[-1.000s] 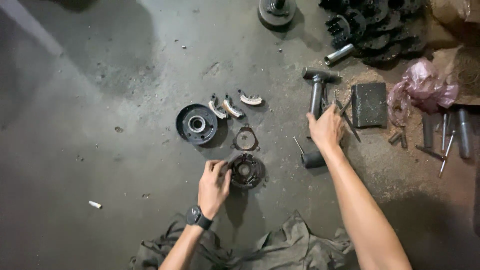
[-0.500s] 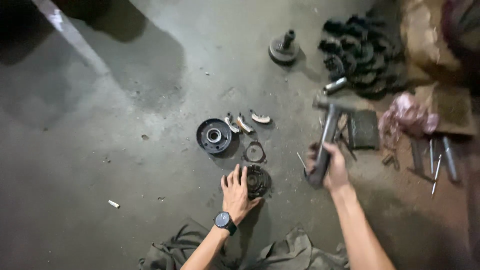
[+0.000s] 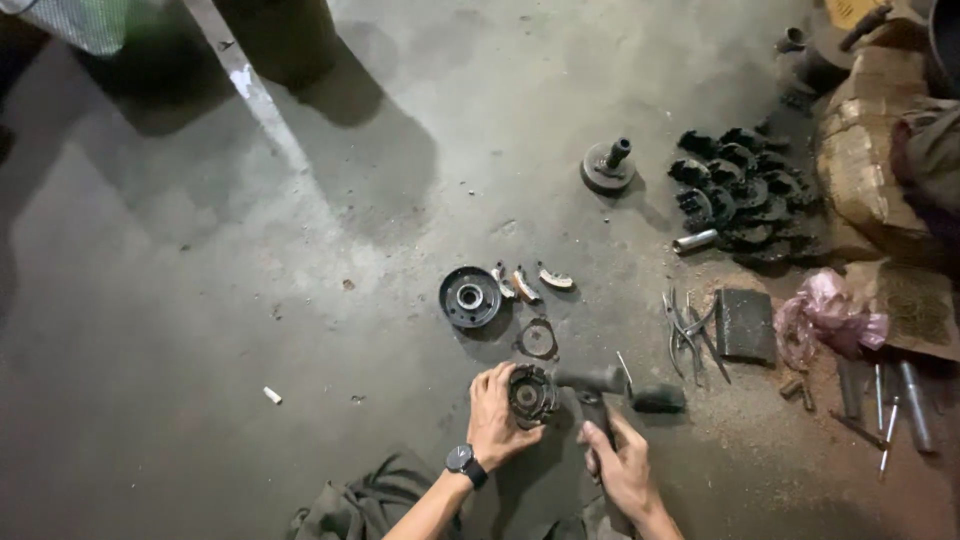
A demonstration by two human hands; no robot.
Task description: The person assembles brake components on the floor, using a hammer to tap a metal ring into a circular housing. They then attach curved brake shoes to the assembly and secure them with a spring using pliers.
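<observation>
Left hand [image 3: 497, 418] grip wraps round rusty metal clutch hub [image 3: 531, 395] on floor; right hand [image 3: 617, 462] grip clasps dark steel hammer [image 3: 592, 385] handle, head touching hub.

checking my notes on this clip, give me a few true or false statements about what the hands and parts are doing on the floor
1. The left hand grips a round metal part on the floor. True.
2. The right hand is empty. False: it holds the handle of a hammer, whose head lies right beside the round part.
3. A watch sits on the left wrist. True.
4. The dark disc is stacked on the round metal part. False: it lies apart, farther from the person, with three curved shoe pieces beside it.
5. A pink plastic bag lies to the right, near a dark flat block. True.
</observation>
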